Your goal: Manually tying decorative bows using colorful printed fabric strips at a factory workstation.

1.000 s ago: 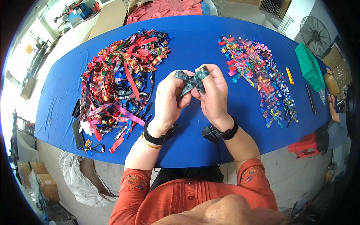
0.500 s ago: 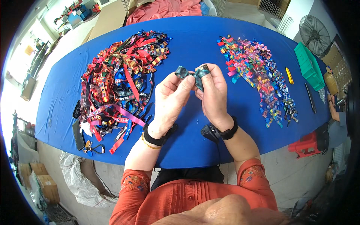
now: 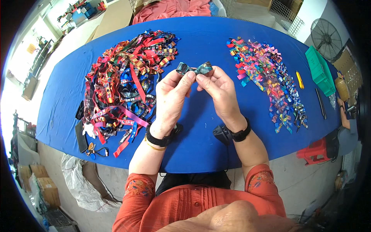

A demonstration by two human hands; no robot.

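A dark teal patterned ribbon bow [image 3: 204, 69] is held up over the middle of the table, its two loops spread left and right. My left hand [image 3: 172, 92] pinches it near the centre from the left, thumb on top. From the right, my right hand [image 3: 220, 91] pinches the bow close to the same spot, fingers curled beneath. Both thumbs nearly meet below the knot. To the left lies a big tangled pile of printed ribbons [image 3: 112, 85], mostly red, black and blue. On the right are rows of small finished bows [image 3: 262, 71] in many colours.
The table has a blue cloth [image 3: 193, 154]. Right of the bows lie a yellow cutter [image 3: 300, 80], a black stick [image 3: 320, 103] and a green crate [image 3: 320, 71]. At the left front are a dark oblong case [image 3: 80, 136] and small keys [image 3: 92, 150]. Another person's arm [image 3: 343, 112] shows far right.
The bow has turned level with both loops opened out, and my right thumb has moved down from its right loop toward the centre. My hands have parted slightly.
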